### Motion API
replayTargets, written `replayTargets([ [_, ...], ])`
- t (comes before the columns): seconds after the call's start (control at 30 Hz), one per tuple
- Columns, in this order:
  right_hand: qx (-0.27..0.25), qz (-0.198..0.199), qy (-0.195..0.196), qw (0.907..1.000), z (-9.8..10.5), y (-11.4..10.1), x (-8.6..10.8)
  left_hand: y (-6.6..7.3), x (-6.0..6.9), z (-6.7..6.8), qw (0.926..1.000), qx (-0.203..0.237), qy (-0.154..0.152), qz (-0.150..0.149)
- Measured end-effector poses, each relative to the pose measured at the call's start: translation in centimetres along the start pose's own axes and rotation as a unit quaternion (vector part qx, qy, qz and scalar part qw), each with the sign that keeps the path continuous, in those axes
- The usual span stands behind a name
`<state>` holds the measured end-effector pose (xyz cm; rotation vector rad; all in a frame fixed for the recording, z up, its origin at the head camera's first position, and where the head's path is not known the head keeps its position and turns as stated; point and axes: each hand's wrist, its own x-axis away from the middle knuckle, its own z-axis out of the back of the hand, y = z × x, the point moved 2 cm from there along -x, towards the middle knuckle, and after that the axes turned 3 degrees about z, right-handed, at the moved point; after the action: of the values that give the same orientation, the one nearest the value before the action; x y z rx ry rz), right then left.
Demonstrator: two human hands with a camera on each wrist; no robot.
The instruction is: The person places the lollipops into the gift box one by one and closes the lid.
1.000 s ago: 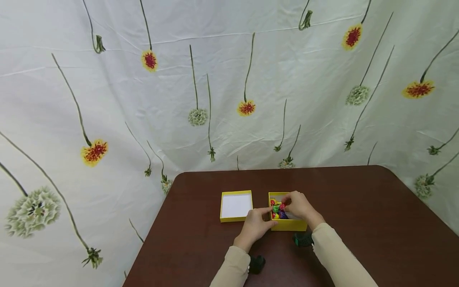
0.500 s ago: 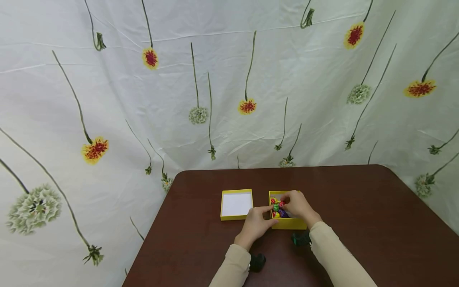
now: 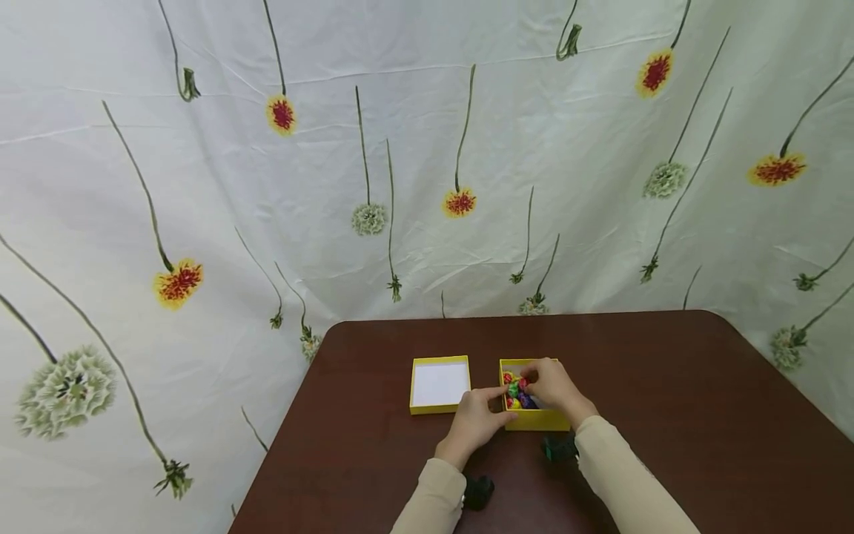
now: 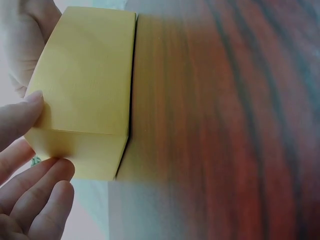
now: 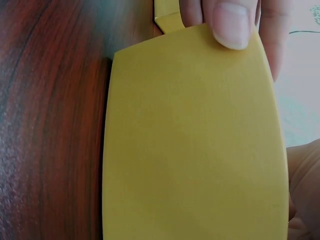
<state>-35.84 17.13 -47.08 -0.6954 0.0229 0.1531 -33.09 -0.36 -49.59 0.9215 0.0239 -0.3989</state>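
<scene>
A yellow box (image 3: pixel 539 421), its top uncovered, stands on the table with several round, brightly wrapped candies inside. My left hand (image 3: pixel 475 421) holds its near left corner: the thumb presses the front wall and other fingers touch the left side in the left wrist view, while the index finger reaches over the rim beside a green candy (image 3: pixel 513 389). Over the box, my right hand (image 3: pixel 554 384) pinches a red candy (image 3: pixel 523 383) between thumb and fingers. A purple candy (image 3: pixel 527 401) lies below it. In the right wrist view the box wall (image 5: pixel 195 135) hides most of the right hand.
Left of the box lies a shallow yellow-rimmed lid (image 3: pixel 440 383), white inside facing up. Both stand on a dark reddish-brown table (image 3: pixel 667 386) with rounded far corners. A white curtain (image 3: pixel 414 163) printed with flowers hangs behind it.
The right hand with the red candy has shifted very slightly left within the box. The left hand, box and lid keep their places; the head view bobs a little.
</scene>
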Motion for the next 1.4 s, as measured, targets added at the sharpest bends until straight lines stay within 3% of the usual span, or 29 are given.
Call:
replayTargets([
  [0.23, 0.0, -0.005, -0.004, 1.0, -0.1, 0.1, -0.1, 0.1, 0.1, 0.2, 0.9999, 0.014, -0.008, -0.004],
  [0.4, -0.014, 0.0, 0.014, 0.9998, 0.2, -0.4, 0.3, -0.2, 0.3, 1.2, 0.9988, 0.047, -0.01, 0.014],
  [0.53, -0.065, 0.011, 0.039, 0.997, 0.5, -2.1, 1.1, -0.9, 0.4, 3.1, 0.9983, 0.044, 0.016, 0.036],
  [0.73, -0.126, 0.016, 0.049, 0.9907, 0.1, -6.4, 1.8, -2.7, 0.3, 7.2, 0.9945, 0.006, 0.07, 0.077],
  [0.87, -0.132, 0.026, 0.045, 0.9899, -1.3, -8.8, 1.9, -4.0, 0.5, 9.2, 0.9885, -0.027, 0.086, 0.121],
  [1.0, -0.127, 0.029, 0.039, 0.9907, -3.4, -10.1, 1.6, -5.4, 0.9, 10.4, 0.9845, -0.061, 0.077, 0.146],
  [1.23, -0.099, 0.012, 0.064, 0.993, -7.5, -9.3, 0.2, -7.3, 1.0, 10.6, 0.9856, -0.052, 0.047, 0.154],
  [1.4, -0.095, -0.033, 0.069, 0.9925, -9.8, -8.0, -0.2, -8.1, 1.2, 10.2, 0.9851, -0.037, 0.028, 0.166],
])
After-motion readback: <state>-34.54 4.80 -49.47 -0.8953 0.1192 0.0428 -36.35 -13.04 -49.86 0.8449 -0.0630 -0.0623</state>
